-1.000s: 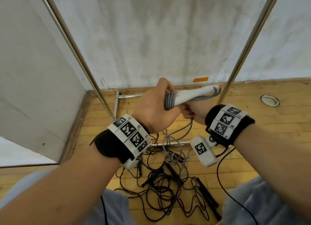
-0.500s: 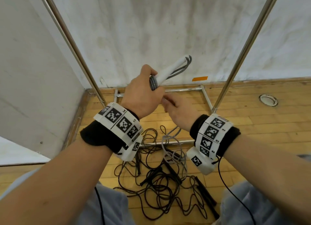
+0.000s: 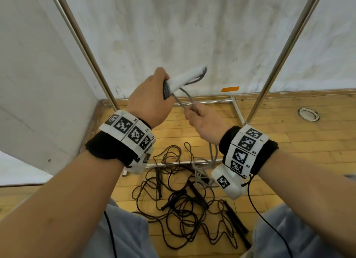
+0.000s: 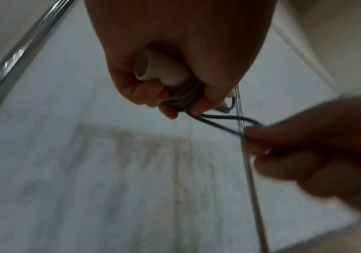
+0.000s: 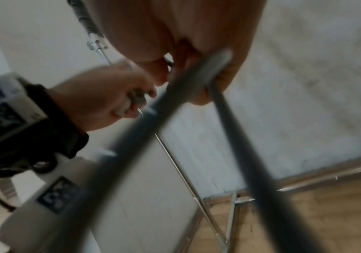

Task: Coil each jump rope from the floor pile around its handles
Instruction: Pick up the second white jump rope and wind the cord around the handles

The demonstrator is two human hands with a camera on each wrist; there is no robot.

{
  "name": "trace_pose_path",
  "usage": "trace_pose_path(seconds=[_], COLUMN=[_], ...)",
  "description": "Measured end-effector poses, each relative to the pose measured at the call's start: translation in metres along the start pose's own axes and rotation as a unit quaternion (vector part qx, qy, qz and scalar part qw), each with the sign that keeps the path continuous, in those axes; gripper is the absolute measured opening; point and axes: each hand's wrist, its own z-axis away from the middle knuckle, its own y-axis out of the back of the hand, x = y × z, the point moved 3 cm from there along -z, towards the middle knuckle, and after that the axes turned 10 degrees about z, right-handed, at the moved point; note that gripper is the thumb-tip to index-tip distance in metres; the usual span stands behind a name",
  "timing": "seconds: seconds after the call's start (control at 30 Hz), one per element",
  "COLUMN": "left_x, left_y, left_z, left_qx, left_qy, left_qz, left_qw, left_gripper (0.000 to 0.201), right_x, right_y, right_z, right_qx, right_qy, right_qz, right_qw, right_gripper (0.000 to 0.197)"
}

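White handles [image 3: 184,78]: pointed up and to the right in the head view, long axis slanting from the left fist toward the wall [image 3: 192,36]; butt end [image 4: 151,68] open and round in the left wrist view.
Left hand [image 3: 149,101]: fingers curled tight round the lower part of the handles, thumb side uppermost; handles stuck out above the fist.
Grey rope [image 3: 187,97]: several turns wound round the handles just at the left fingers [image 4: 145,94]; a free length ran down and to the right from the fist to the right hand, then dropped toward the floor.
Right hand [image 3: 204,122]: below and to the right of the left hand, near it but apart; fingers closed on the grey rope, which passed across the palm as a bent loop [image 5: 210,77] in the right wrist view.
Floor pile [image 3: 183,200]: dark ropes with black handles, tangled on the wooden floor [image 3: 289,132] beneath both wrists, well below the held rope.
Metal frame [image 3: 273,68]: slanted chrome poles, standing behind the hands against the wall.
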Motion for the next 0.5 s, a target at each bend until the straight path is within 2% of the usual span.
trace_pose_path(seconds=[0.1, 0.17, 0.3, 0.4, 0.5], left_x=[-0.017, -0.026, -0.032, -0.025, -0.016], left_y=[-0.012, -0.021, -0.035, -0.049, -0.063], left_z=[0.003, 0.004, 0.006, 0.012, 0.019], left_qx=[-0.038, -0.059, -0.095, -0.146, -0.187], left_qy=[0.003, 0.022, 0.048, 0.039, 0.013], left_qz=[-0.134, -0.159, -0.19, -0.22, -0.212], left_qw=[0.99, 0.985, 0.976, 0.964, 0.959], left_gripper=[0.028, 0.027, 0.026, 0.032, 0.02], right_x=[-0.006, -0.011, -0.024, -0.027, -0.027], right_y=[0.004, 0.004, -0.002, -0.006, 0.007], right_z=[0.001, 0.003, 0.013, 0.019, 0.018], right_qx=[-0.02, -0.039, -0.061, -0.084, -0.069], right_qy=[0.045, 0.068, 0.137, 0.155, 0.149], right_qz=[0.102, 0.169, 0.299, 0.338, 0.33], right_qw=[0.994, 0.982, 0.942, 0.924, 0.93], right_gripper=[0.035, 0.04, 0.039, 0.032, 0.025])
